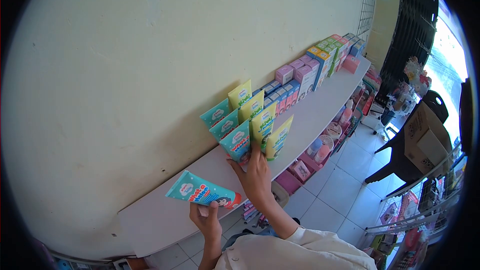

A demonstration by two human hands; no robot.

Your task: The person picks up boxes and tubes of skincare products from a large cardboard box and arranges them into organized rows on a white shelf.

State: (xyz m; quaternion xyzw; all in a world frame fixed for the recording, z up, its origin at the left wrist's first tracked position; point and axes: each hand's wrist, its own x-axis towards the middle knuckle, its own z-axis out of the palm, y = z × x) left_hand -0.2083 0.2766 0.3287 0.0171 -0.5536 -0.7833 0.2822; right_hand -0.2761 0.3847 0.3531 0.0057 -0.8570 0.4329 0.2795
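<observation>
My left hand (206,221) grips a teal squeeze tube (204,190) with a red cap, printed "What a Melon", tilted above the near part of the shelf. My right hand (256,176) is around the lower end of another teal tube (235,140), thumb on its left and fingers on its right. That tube stands cap down at the front of a row of teal tubes (224,126). Beside it, yellow tubes (262,120) stand in a row, close to my right fingertips. One more yellow tube (279,139) stands at their right. My right palm is hidden.
A long white shelf top (165,215) runs along the cream wall (150,70). Farther along it are blue-pink boxes (286,97), purple boxes (305,72) and green boxes (332,47). Goods fill the lower shelf. A cardboard box (425,140) rests on a dark chair (392,157) at right.
</observation>
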